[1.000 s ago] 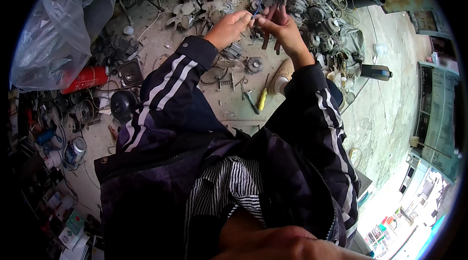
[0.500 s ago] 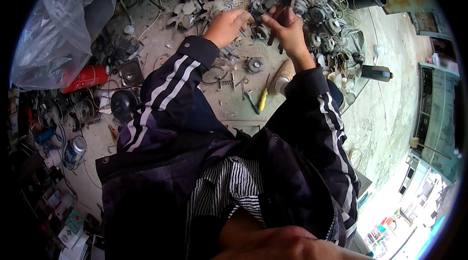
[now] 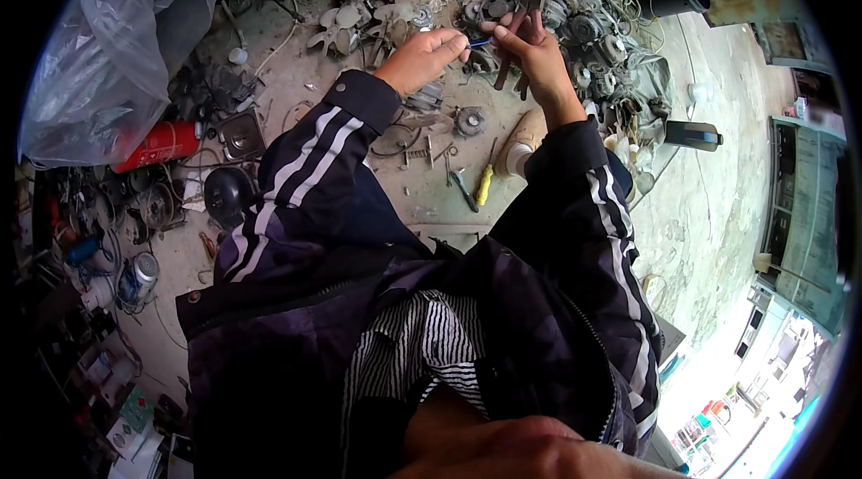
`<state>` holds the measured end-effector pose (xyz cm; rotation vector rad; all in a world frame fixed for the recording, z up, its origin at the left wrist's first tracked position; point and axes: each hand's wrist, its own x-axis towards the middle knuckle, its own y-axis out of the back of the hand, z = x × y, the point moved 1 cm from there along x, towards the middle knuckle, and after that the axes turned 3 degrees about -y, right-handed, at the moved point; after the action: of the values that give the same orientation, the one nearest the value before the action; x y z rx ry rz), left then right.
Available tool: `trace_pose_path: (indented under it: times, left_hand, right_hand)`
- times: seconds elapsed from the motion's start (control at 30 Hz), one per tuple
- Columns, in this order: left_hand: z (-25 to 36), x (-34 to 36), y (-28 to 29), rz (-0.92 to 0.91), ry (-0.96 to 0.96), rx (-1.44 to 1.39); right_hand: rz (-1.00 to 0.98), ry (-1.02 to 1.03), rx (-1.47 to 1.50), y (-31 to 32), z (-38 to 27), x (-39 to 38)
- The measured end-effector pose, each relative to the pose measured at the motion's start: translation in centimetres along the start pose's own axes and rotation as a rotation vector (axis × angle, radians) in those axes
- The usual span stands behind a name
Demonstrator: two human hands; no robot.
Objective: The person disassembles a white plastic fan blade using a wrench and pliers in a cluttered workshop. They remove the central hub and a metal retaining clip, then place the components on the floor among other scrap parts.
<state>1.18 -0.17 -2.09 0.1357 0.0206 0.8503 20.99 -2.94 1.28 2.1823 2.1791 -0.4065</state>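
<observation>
While pinching a short blue wire (image 3: 479, 43) taut between left hand (image 3: 422, 57) and right hand (image 3: 534, 61), above the heap of small motors (image 3: 575, 21) on the gritty floor (image 3: 431, 183): left fingertips closed on one end, right fist wrapped round red-handled pliers (image 3: 525, 17), nose up. Risky, probably: thin wire slipping free, pliers nipping a fingertip, loose piece lost among scattered fan blades (image 3: 346, 21).
</observation>
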Motion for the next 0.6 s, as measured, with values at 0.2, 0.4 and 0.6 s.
trace_pose_path:
  times: [0.2,0.4,0.6]
  left_hand:
    - [0.3,0.1,0.0,0.096,0.096,-0.008]
    - [0.9,0.0,0.2,0.142,0.018,-0.024]
    - [1.2,0.1,-0.6,0.227,-0.015,-0.109]
  right_hand:
    - [-0.025,0.045,-0.049,0.4,0.0,0.0]
    - [-0.018,0.01,-0.099,-0.5,-1.8,-1.1]
    - [0.003,0.157,-0.156,-0.2,-0.4,-0.2]
